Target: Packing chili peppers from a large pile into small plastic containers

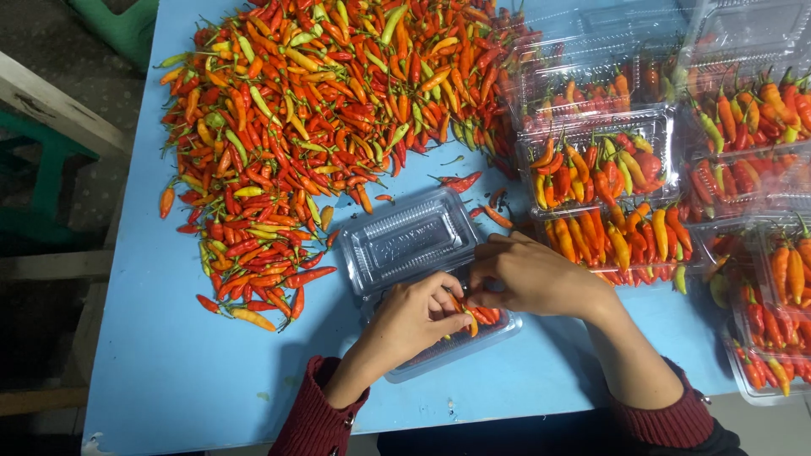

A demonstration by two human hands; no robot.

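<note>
A light blue table (186, 371) stands beside green wooden benches (42, 160) on dark floor (76, 51).

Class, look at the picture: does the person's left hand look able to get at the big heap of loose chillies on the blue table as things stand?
Probably yes. The left hand is at the open clear box, and the heap of chillies lies just beyond and to its left on the blue table, with nothing standing between them.

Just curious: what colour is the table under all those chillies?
Light blue, clearest in the head view along the table's bare front edge.
</note>
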